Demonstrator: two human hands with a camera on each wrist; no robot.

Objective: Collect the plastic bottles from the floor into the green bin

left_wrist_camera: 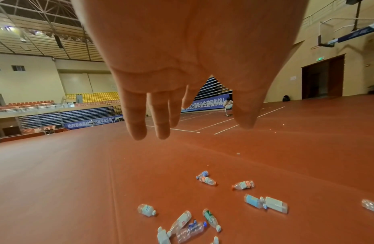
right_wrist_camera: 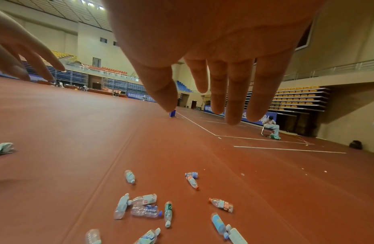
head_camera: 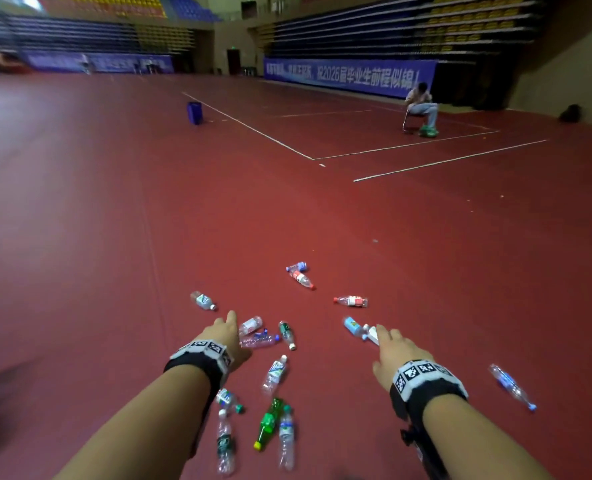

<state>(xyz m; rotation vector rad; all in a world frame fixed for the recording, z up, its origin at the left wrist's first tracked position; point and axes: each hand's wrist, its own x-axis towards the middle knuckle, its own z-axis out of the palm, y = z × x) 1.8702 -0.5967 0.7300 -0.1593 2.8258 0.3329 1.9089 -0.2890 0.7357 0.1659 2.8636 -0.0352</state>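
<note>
More than a dozen clear plastic bottles [head_camera: 275, 374] lie scattered on the red sports floor [head_camera: 114, 237] beneath my outstretched arms, a green plastic bottle [head_camera: 269, 422] nearest me. My left hand [head_camera: 226, 336] and right hand [head_camera: 393, 351] hover above them, fingers spread and straight, holding nothing. Beyond, white court lines [head_camera: 253, 128] cross the floor beside a blue bin [head_camera: 195, 112]; a person on a chair [head_camera: 421, 107] sits before the blue banner [head_camera: 350, 76]. No green bin shows.

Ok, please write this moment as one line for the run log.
phase: reaching | left hand: open, empty | right hand: open, empty | plastic bottles: scattered on floor | green bin: not in view
</note>
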